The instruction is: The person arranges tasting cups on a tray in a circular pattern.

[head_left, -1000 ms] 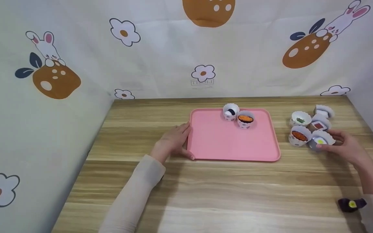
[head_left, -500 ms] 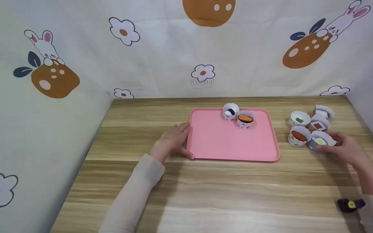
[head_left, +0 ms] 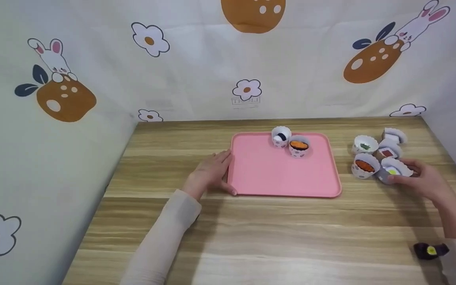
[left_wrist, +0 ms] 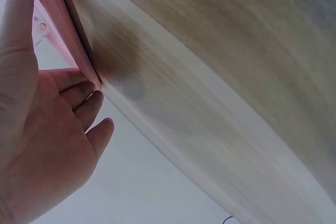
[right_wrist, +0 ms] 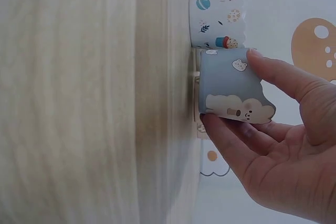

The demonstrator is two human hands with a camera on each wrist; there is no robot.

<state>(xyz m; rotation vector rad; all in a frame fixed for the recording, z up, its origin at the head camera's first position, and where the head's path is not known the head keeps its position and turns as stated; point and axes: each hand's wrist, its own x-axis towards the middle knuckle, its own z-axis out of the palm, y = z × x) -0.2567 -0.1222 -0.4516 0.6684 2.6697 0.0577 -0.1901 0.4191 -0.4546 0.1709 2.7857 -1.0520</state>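
A pink tray lies on the wooden table, and my left hand rests against its left edge. The thumb touches the tray's near left corner, while the other fingers reach along the side. At the right, my right hand grips a blue-grey paper cup with a bear print. Its thumb presses one side and its fingers the other. The cup is slightly tilted and has a white and yellow piece inside. In the right wrist view it seems just off the table; I cannot tell for sure.
On the tray's far side stand a cup with a black-and-white piece and a cup with an orange-topped piece. Beside the gripped cup are several others, including one with a red-orange piece and one with green bits. A dark yellow-centred piece lies near the right sleeve.
The gripped cup has tilted slightly and shifted a little to the right with my right hand. My left hand and the tray keep their places.
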